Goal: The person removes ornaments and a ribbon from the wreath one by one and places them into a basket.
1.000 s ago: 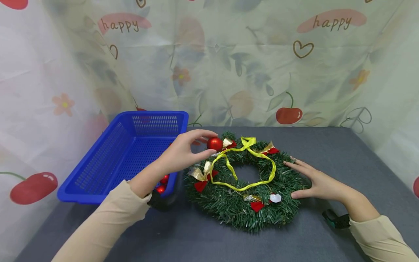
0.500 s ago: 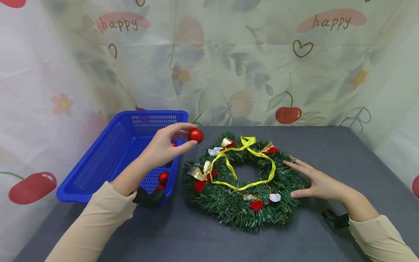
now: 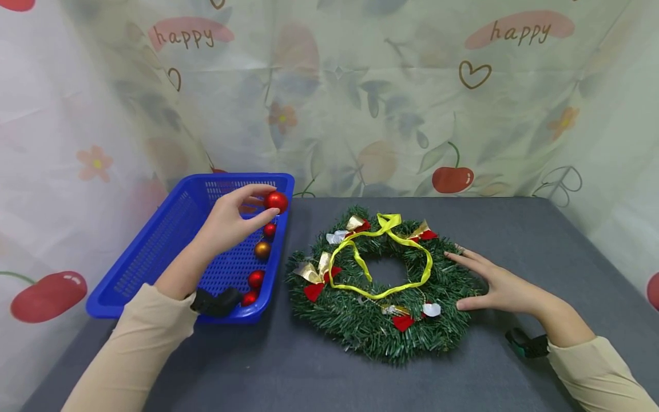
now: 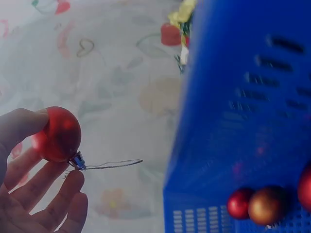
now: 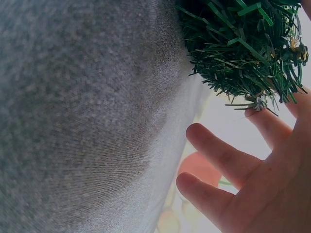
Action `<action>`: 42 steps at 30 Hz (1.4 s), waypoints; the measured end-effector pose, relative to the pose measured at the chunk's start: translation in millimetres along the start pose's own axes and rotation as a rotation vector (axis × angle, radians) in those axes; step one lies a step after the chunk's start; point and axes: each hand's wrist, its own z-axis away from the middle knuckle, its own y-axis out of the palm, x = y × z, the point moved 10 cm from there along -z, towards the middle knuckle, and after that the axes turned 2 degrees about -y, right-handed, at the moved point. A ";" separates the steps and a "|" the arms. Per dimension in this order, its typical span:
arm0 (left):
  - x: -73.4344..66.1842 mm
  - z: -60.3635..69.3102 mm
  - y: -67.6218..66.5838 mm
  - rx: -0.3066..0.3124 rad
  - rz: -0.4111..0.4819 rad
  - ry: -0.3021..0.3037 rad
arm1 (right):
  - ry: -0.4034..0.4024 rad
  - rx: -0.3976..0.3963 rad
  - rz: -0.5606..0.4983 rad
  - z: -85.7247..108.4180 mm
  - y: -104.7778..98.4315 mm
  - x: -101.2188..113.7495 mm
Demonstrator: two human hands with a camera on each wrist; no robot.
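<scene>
Between thumb and fingers, my left hand (image 3: 229,220) pinches a shiny red Christmas ball (image 3: 276,201) over the right side of the blue basket (image 3: 280,286). In the left wrist view the red ball (image 4: 58,134) shows a silver cap with a thin thread loop. My right hand (image 3: 507,290) lies at the right edge of a green wreath (image 3: 360,320), fingers spread and relaxed. In the right wrist view a fingertip touches the needles of the wreath (image 5: 243,48). Red and gold bows and a yellow ribbon (image 3: 393,293) decorate the wreath.
Inside the basket, along its right wall, lie several balls, among them a gold ball (image 3: 262,250) and a small red ball (image 3: 269,230). The basket and wreath stand side by side on a grey table (image 3: 329,377). A patterned curtain (image 3: 340,114) hangs behind.
My left hand has carried the red ball leftward, from the wreath's upper left edge to above the basket. Balls in the basket have come into view. My right hand has stayed in place.
</scene>
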 end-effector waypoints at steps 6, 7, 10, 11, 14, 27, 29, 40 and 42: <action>19.1 -2.4 -11.7 -0.030 -0.024 -0.042 | 0.008 0.005 -0.005 -0.4 0.0 -0.7; 21.4 -2.7 -13.5 -0.035 -0.027 -0.046 | 0.009 0.006 -0.007 -0.4 0.2 -1.0; 27.1 -3.4 -17.9 -0.046 -0.035 -0.059 | 0.013 0.009 -0.005 -0.4 0.7 -2.3; 28.7 -3.7 -19.2 -0.050 -0.035 -0.065 | 0.015 0.010 -0.003 -0.2 0.9 -2.7; 33.7 -4.8 -21.5 -0.056 -0.039 -0.079 | 0.015 0.010 -0.001 0.2 1.4 -3.8; 51.1 -10.0 -16.7 -0.018 -0.062 -0.112 | 0.019 0.009 0.000 0.2 0.6 -3.1; 52.9 -10.1 -16.0 -0.013 -0.064 -0.115 | 0.017 0.008 0.001 0.2 0.9 -3.0; 57.2 -11.3 -7.6 0.041 -0.078 -0.141 | 0.014 0.006 -0.005 0.1 0.6 -2.6; 58.9 -12.0 -5.3 0.052 -0.088 -0.141 | 0.015 0.007 -0.009 0.2 0.6 -2.3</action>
